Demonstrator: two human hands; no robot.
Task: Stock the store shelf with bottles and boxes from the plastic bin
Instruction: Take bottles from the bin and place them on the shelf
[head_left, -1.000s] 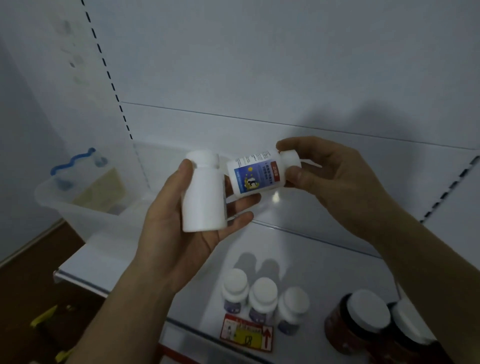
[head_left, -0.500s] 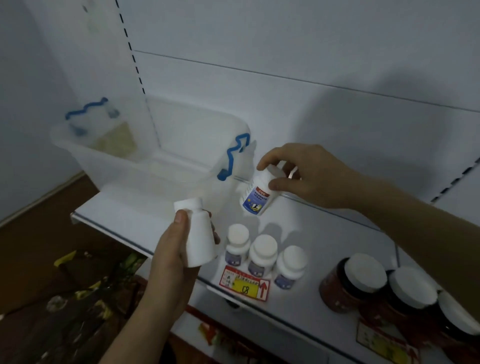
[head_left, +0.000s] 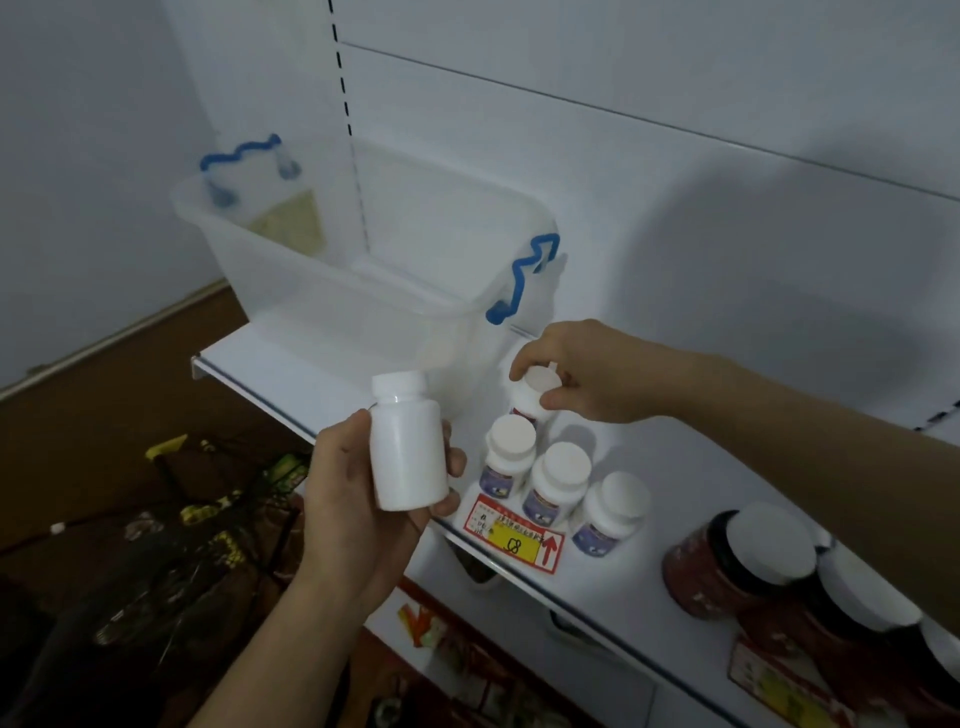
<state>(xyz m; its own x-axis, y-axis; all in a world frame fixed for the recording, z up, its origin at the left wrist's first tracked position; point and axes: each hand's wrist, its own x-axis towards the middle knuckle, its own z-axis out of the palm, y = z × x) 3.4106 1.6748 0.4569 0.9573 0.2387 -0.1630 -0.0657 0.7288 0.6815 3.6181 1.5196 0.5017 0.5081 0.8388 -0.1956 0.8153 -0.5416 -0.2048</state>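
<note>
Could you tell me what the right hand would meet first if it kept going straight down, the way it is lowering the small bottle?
Most likely the shelf itself: the right hand pinches the small bottle by its cap, just behind the row of three bottles. Depth is unclear; the bottle may already be touching down.

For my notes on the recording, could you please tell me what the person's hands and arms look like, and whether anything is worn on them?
Both are bare: the left hand and right hand have no gloves, and no rings, watch or bands show. Both forearms are uncovered as far as the frame shows, with no sleeve in view. No markings are visible on them.
</note>
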